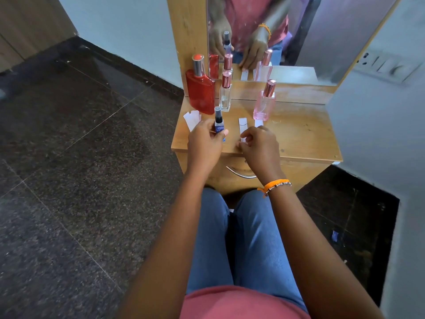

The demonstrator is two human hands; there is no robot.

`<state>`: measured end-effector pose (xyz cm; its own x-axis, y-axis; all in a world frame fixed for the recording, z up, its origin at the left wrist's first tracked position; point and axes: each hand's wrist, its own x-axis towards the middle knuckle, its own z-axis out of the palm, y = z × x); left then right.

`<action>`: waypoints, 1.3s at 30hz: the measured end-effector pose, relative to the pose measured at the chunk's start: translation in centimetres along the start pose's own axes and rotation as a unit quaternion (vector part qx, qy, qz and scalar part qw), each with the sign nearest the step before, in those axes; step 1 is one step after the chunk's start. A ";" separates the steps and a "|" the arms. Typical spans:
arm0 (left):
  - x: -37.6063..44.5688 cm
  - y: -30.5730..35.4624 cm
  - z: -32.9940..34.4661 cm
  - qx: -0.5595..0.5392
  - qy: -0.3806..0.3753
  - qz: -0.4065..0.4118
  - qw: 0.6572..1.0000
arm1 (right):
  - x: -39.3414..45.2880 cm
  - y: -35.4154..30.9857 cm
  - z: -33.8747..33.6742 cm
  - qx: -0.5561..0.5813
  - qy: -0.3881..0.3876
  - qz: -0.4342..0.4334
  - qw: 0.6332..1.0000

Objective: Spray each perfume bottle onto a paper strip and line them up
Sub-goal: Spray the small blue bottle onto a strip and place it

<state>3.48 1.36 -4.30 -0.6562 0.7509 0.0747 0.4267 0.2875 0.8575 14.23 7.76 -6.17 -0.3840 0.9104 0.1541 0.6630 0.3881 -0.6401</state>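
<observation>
Nearest to us are our knees in blue jeans (232, 238) and the hem of a pink shirt (234, 305), with both forearms reaching forward over them to a small wooden dressing table (299, 137). An orange thread band (274, 184) circles our right wrist.

At the table's near edge our left hand (203, 143) is wrapped around a small blue spray bottle (219, 124), fingers and thumb curled about its lower body; the bottle stands upright and its clear-capped nozzle rises above the hand. Just to the right, our right hand (259, 146) rests on the tabletop with its fingers bent, pinching the near end of a white paper strip (242, 126) that lies flat and points away from us. The blue bottle and this strip sit side by side, close but apart, between the two hands.

A second, shorter strip (258, 123) lies just right of the first, in front of a pink bottle (264, 104) with a rose-gold cap. To the left of our left hand a small stack of spare strips (192, 119) overhangs the table's left edge.

Farther back stand a clear bottle (225, 93) with a rose-gold cap and, beside it on the left, a large red bottle (201, 88) with a silver collar. Behind them the mirror (322, 38) shows the bottles and both hands in reflection.
</observation>
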 end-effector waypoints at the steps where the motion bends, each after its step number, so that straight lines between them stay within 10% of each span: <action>1: 0.0 0.1 0.1 0.000 -0.004 0.001 1.000 | 0.0 0.0 0.0 0.003 0.003 0.001 1.000; 11: 0.1 0.7 -0.2 0.002 0.015 0.007 1.000 | -3.1 -0.9 0.6 -0.155 -0.012 -0.103 0.983; 25: -0.2 0.8 -0.6 -0.015 0.027 0.009 0.999 | -0.8 -2.2 -0.8 0.226 0.187 0.024 0.956; 33: -0.2 0.5 -0.2 -0.006 0.017 0.005 1.000 | -0.6 -1.0 0.7 0.032 0.045 0.028 0.998; 39: -0.2 0.5 -0.1 -0.009 -0.008 0.017 1.000 | -0.5 -1.3 -0.3 0.048 0.081 0.026 0.995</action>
<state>3.78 1.27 -3.82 -0.6317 0.7692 0.0967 0.4370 0.2503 0.8639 13.76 6.89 -5.18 -0.2372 0.9430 0.2335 0.6113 0.3317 -0.7185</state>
